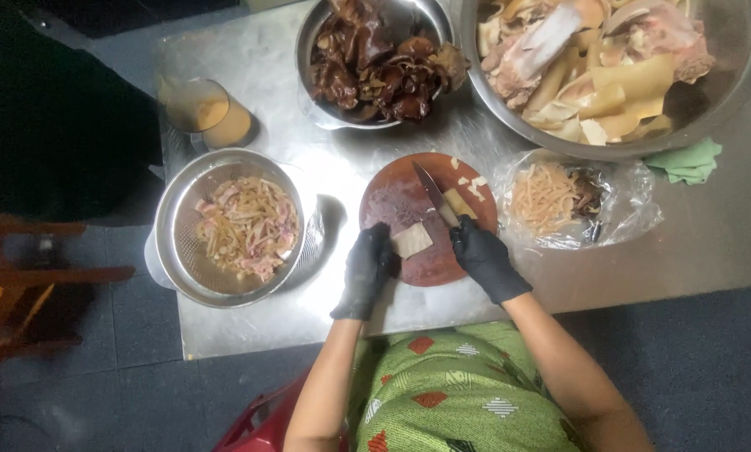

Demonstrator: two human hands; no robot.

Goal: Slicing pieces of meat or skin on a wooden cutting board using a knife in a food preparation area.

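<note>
Gloved left hand (365, 269) pins a pale flat slice (411, 240) on the round brown board (430, 268); right hand (484, 258) grips a steel knife (432, 192) beside a steel colander (174, 251) of shredded strips (246, 226).

I see the round cutting board (430, 259) hemmed in: metal colander (233, 226) to the left, plastic bag of shreds (572, 201) just right, two large steel bowls (375, 63) (610, 75) behind. Bare worktop (342, 180) shows between colander and board, a narrow lane. A wider bare strip runs along the near right edge (660, 259). Glass cup (204, 113) blocks the far-left corner.
</note>
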